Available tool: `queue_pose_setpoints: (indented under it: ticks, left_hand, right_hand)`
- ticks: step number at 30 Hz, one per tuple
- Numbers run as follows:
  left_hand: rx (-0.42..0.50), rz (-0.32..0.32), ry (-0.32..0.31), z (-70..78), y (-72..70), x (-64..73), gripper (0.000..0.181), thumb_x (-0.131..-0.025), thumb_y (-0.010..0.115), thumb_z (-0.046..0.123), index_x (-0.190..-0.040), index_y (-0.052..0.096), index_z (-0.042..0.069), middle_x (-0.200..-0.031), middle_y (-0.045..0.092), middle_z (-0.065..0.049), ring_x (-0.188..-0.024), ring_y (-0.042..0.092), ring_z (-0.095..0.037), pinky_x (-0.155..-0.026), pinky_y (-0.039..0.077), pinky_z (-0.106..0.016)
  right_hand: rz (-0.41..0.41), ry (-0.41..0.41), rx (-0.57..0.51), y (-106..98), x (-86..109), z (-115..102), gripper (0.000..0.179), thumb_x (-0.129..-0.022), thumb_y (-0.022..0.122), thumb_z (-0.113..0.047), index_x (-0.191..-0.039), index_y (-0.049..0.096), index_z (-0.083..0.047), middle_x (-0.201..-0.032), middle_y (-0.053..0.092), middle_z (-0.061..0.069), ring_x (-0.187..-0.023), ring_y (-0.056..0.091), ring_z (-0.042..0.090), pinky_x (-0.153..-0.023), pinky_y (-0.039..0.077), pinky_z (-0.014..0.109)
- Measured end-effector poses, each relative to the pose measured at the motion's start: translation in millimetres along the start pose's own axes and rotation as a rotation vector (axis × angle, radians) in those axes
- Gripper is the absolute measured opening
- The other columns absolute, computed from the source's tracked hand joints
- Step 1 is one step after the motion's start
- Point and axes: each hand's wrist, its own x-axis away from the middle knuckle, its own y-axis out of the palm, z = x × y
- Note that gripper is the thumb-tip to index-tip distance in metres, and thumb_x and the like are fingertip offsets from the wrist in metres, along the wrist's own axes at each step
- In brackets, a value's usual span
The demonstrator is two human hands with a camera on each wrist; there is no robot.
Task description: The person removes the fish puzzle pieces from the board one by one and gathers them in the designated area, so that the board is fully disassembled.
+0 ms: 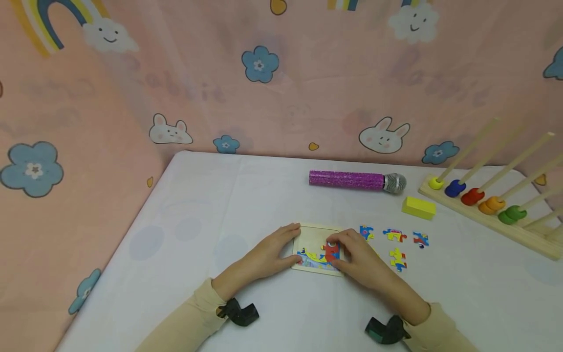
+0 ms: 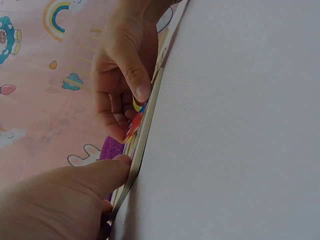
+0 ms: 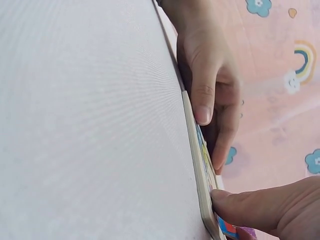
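Note:
A shallow wooden puzzle tray (image 1: 311,238) lies on the white table, its lower part filled with colourful pieces (image 1: 311,258) and its upper left bare. My left hand (image 1: 270,252) holds the tray by its left side, thumb near the front corner and fingers at the back corner. At the right side, my right hand (image 1: 365,261) pinches a red puzzle piece (image 1: 332,251) between thumb and fingers. In the left wrist view that red piece (image 2: 134,126) sits tilted over the tray's edge, partly covered by the fingers.
Several loose puzzle pieces (image 1: 395,235) lie right of the tray, one partly behind my right hand. Beyond them are a yellow block (image 1: 419,208) and a purple glittery microphone (image 1: 347,179). A wooden bead rack (image 1: 488,215) with upright rods stands at the far right.

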Motion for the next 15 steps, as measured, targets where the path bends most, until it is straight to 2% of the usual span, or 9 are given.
queue_pose_setpoints:
  ticks: [4,11,15]
  left_hand:
    - [0.011,-0.002,-0.003,0.7,0.1,0.6,0.064,-0.089,0.066,0.032,-0.142,0.042,0.004,-0.153,0.034,-0.003,-0.142,0.029,-0.018,-0.115,0.029,-0.035]
    - [0.017,-0.009,-0.010,1.9,-0.5,0.7,0.064,-0.089,0.066,0.032,-0.142,0.042,0.005,-0.153,0.034,-0.002,-0.142,0.028,-0.017,-0.115,0.029,-0.036]
    - [0.011,-0.011,-0.009,2.7,-1.4,0.6,0.064,-0.089,0.066,0.033,-0.142,0.042,0.005,-0.153,0.034,-0.002,-0.142,0.028,-0.017,-0.115,0.029,-0.036]
  right_hand:
    - [0.021,-0.014,0.014,0.2,1.0,0.1,0.041,-0.080,0.074,-0.010,-0.119,0.061,-0.012,-0.114,0.054,0.005,-0.098,0.048,0.016,-0.081,0.047,0.030]
    - [0.062,-0.035,-0.005,-1.0,2.1,-0.8,0.039,-0.080,0.072,-0.003,-0.118,0.065,-0.008,-0.109,0.057,0.003,-0.106,0.054,0.021,-0.094,0.049,0.046]
    - [0.070,-0.033,0.006,-1.6,2.0,-0.7,0.038,-0.080,0.072,-0.002,-0.117,0.066,-0.008,-0.107,0.057,0.001,-0.101,0.054,0.017,-0.088,0.051,0.038]
